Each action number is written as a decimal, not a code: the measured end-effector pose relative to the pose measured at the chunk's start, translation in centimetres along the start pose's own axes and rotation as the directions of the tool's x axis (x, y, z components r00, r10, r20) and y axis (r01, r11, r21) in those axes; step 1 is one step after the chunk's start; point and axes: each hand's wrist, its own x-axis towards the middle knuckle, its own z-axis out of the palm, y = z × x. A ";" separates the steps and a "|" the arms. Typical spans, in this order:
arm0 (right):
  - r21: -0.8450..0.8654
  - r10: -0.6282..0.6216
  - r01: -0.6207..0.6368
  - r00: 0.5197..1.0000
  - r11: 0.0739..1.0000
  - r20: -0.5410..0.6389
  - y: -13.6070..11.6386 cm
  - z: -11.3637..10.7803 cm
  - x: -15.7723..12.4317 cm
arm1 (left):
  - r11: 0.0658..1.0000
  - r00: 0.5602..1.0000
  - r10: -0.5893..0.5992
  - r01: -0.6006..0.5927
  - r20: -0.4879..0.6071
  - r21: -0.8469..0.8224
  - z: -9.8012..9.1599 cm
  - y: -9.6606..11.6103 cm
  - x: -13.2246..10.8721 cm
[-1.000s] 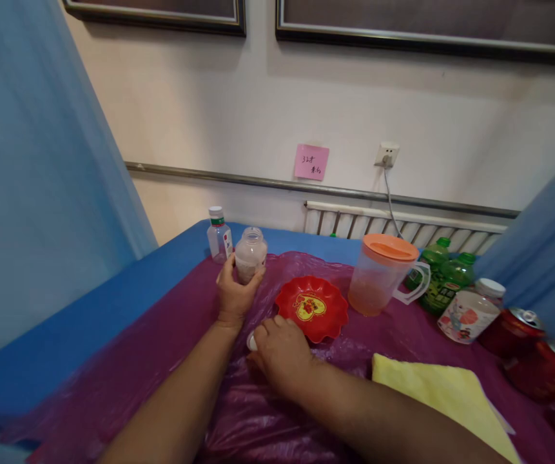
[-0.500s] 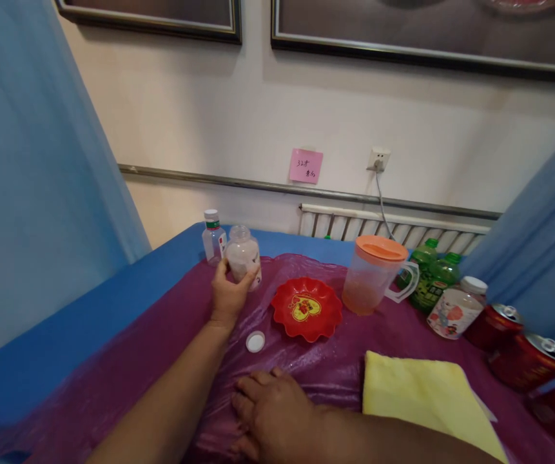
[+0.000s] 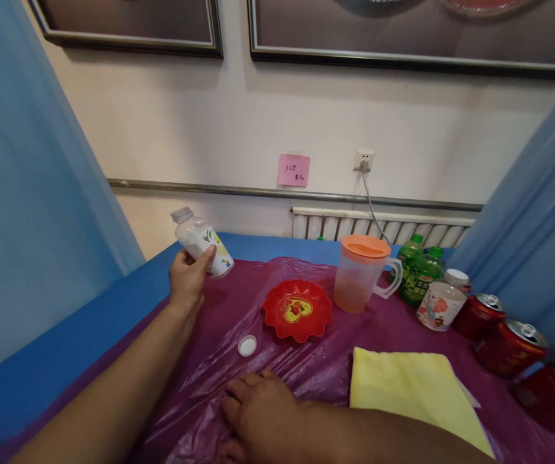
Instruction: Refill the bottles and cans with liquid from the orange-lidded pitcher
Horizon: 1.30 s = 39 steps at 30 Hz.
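My left hand (image 3: 189,274) is closed around a clear bottle (image 3: 207,248) with a white printed label and an open mouth. The bottle is raised and tilted, its mouth toward the upper left. The small white-capped bottle is out of sight, apparently behind the held one. My right hand (image 3: 260,412) lies on the purple plastic sheet (image 3: 301,374) with fingers apart, holding nothing. Just beyond its fingers lies a round white lid (image 3: 247,345). A red scalloped plate (image 3: 298,328) with a yellow heart print sits between the lid and a clear pitcher (image 3: 352,277) with an orange lid.
On the right stand green bottles (image 3: 425,274), a white-capped jar (image 3: 441,306) and several red cans (image 3: 512,348). A folded yellow cloth (image 3: 407,393) lies right of my right hand. Blue curtains (image 3: 30,174) hang at both sides; a radiator (image 3: 349,225) is behind the table.
My left hand has moved the bottle leftward and up and tipped it over to the left, turning its label into view. My right hand stays on the sheet. The view has shifted slightly.
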 end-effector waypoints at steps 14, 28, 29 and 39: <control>0.468 0.593 -0.377 0.372 0.800 -0.714 10.4 -6.9 -12.7 | 0.900 0.887 0.104 -0.276 0.450 0.338 4.6 -5.0 -9.8; 0.875 0.901 -0.268 -0.053 0.403 -0.431 24.0 -8.7 -15.2 | 0.666 0.749 0.256 -0.595 0.611 0.451 3.7 -7.8 -10.6; 0.883 0.905 -0.244 -0.043 0.401 -0.423 24.0 -8.8 -15.0 | 0.665 0.745 0.258 -0.599 0.615 0.446 3.7 -7.8 -10.6; 0.877 0.883 -0.145 -0.039 0.458 -0.467 25.0 -12.5 -13.1 | 0.689 0.761 0.224 -0.566 0.609 0.453 3.6 -8.0 -10.8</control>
